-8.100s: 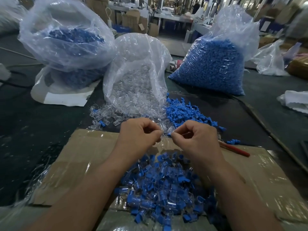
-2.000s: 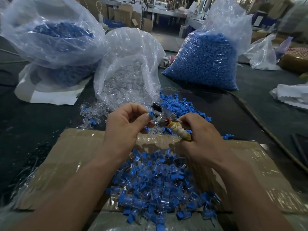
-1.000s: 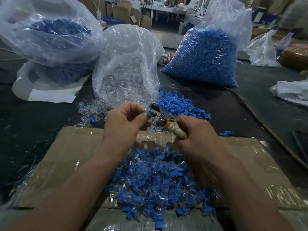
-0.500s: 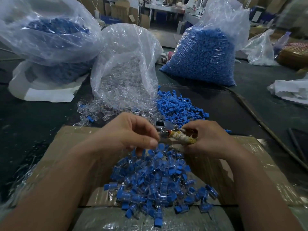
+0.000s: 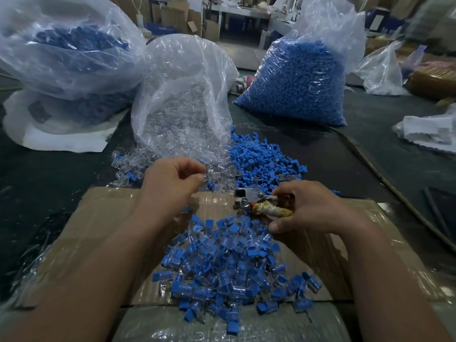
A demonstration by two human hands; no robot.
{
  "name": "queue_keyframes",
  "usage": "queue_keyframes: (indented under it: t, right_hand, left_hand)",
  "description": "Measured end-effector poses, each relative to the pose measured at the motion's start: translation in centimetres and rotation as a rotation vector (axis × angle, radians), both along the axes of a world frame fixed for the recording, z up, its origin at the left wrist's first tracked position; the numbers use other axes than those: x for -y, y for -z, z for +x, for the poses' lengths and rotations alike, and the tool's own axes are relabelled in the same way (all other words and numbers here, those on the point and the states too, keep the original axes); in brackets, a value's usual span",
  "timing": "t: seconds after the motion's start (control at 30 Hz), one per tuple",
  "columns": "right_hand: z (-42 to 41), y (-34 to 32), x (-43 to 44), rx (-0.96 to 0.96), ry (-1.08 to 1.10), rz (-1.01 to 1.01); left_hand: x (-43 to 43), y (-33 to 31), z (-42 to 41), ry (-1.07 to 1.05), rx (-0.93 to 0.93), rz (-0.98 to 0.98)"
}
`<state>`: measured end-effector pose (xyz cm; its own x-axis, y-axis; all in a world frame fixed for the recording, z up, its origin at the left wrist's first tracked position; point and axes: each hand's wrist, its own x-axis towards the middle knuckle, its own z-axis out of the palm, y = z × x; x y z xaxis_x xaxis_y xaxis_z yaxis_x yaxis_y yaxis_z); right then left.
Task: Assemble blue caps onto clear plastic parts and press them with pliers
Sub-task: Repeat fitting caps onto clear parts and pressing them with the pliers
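Observation:
My left hand (image 5: 170, 183) is over the loose clear plastic parts (image 5: 219, 174) and pinches one clear part between thumb and fingertips. My right hand (image 5: 311, 206) holds the pliers (image 5: 256, 203) by their tape-wrapped handles, low over the cardboard, jaws pointing left. Loose blue caps (image 5: 261, 161) lie in a heap just beyond the pliers. A pile of assembled blue-and-clear parts (image 5: 227, 265) covers the taped cardboard sheet (image 5: 103, 228) between my forearms.
An open bag of clear parts (image 5: 182, 99) stands behind the loose parts. A full bag of blue caps (image 5: 298, 82) is at the back right, another bag with blue pieces (image 5: 71, 50) at the back left. Crumpled white plastic (image 5: 429, 132) lies far right.
My left hand moved away from the pliers to the clear parts and took one. My right hand lowered the pliers toward the cardboard. The pressed part is no longer in the jaws.

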<state>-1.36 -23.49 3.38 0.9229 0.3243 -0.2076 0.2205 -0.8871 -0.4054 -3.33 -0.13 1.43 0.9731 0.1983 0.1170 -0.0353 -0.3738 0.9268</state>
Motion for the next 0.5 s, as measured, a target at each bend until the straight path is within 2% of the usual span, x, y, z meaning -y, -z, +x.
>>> queue_keyframes:
  t: [0.23,0.5]
  right_hand:
    - [0.1,-0.3,1.1,0.024,0.060,-0.085]
    - [-0.1,-0.5,1.8,-0.093,0.098,-0.012]
  left_hand:
    - [0.4,1.0,0.3,0.077,0.170,0.495]
    - [1.0,1.5,0.3,0.366,0.021,0.668]
